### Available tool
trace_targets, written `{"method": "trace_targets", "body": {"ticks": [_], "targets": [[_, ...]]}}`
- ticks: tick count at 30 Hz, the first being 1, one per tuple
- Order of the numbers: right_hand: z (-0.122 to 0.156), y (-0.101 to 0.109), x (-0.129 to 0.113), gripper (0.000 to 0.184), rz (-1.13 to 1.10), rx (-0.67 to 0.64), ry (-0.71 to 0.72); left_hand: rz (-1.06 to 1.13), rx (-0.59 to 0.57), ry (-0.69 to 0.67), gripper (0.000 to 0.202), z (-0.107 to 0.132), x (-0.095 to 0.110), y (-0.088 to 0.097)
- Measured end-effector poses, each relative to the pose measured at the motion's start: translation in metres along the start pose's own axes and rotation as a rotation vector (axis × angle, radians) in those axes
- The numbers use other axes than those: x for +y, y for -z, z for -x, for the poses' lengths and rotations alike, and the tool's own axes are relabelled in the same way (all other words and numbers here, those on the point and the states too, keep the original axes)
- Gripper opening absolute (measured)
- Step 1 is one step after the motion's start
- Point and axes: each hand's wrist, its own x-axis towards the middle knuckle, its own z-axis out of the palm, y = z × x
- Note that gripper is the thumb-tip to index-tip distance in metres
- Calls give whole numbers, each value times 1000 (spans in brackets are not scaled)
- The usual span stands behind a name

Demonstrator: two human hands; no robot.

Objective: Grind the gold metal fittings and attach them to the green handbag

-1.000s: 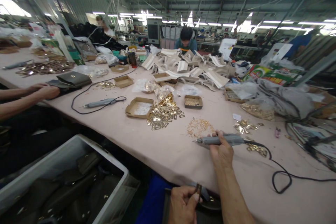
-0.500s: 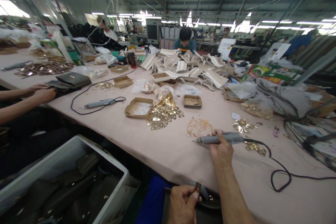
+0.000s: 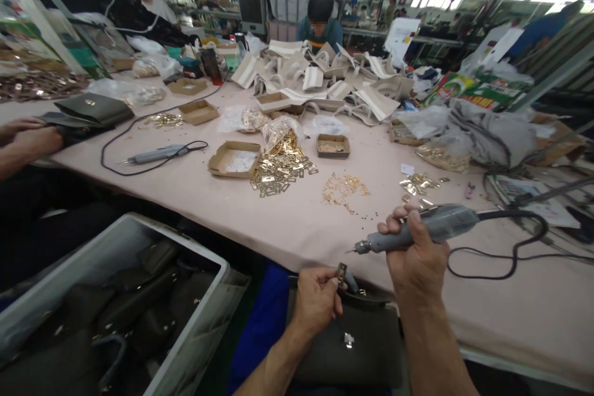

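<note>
My right hand is wrapped round a grey electric screwdriver, its thin bit pointing left over the table's front edge. Lower and to the left, my left hand pinches a small rectangular metal plate upright between thumb and fingers. The bit's tip is close to this plate, with a gap between them. Under my left hand lies a dark green handbag with a shiny metal clasp. Whether the plate is fixed to the bag is hidden by my fingers.
Small gold screws lie scattered on the pink table, near a pile of metal frames and cardboard trays. A crate of dark bags stands at left. Another person's hands hold a bag.
My right hand has lifted the screwdriver off the table area and brought it nearer. My left hand with the plate shows higher, and more of the handbag is visible as the view tilts down.
</note>
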Motion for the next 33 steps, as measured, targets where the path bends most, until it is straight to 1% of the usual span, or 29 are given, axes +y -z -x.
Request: {"method": "trace_targets", "body": {"ticks": [4, 9, 12, 19, 26, 33], "targets": [[28, 3, -4, 24, 82, -48, -1, 47, 30, -2, 27, 0, 3, -2], [45, 7, 5, 25, 148, -77, -11, 49, 34, 7, 28, 1, 3, -2], [48, 7, 10, 24, 192, -106, -9, 66, 56, 12, 26, 0, 4, -3], [51, 9, 13, 25, 214, -113, -2, 80, 90, 15, 25, -1, 6, -4], [53, 9, 17, 31, 240, -69, 7, 83, 83, 6, 25, -1, 3, -3], [64, 11, 20, 27, 300, -114, 9, 68, 73, 9, 25, 1, 9, -4]]}}
